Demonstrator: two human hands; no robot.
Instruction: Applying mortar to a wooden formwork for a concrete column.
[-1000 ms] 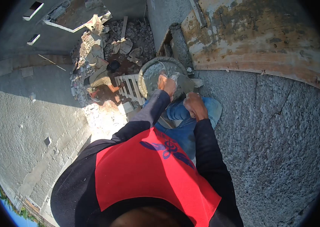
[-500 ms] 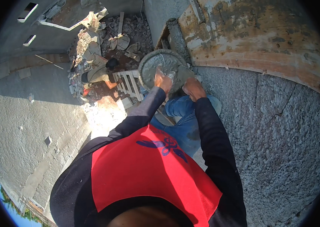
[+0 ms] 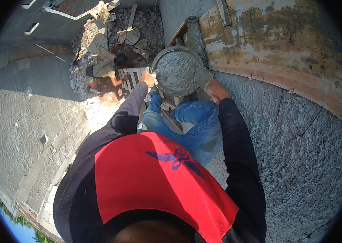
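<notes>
A round bucket (image 3: 166,50) stands in front of my knees, filled near its rim with wet grey mortar (image 3: 175,73). At the bucket's left edge, my left hand (image 3: 149,79) is closed with curled fingers gripping the rim or handle; which of the two cannot be made out. My right hand (image 3: 218,90) is wrapped around the handle of a trowel, the handle mostly hidden by the fingers. The flat grey trowel blade (image 3: 203,76) lies over the bucket's right side, touching the mortar or just above it.
Slatted wood (image 3: 130,77) lies below, left of the bucket. Another person (image 3: 104,69) bends there beside rubble (image 3: 144,30). A rough grey wall (image 3: 284,146) rises close on my right, under a stained wooden board (image 3: 276,44). A smoother wall (image 3: 25,117) stands left.
My left hand has moved from over the bucket's middle to its left edge. My right hand and the trowel have shifted slightly right. More of the mortar's surface shows.
</notes>
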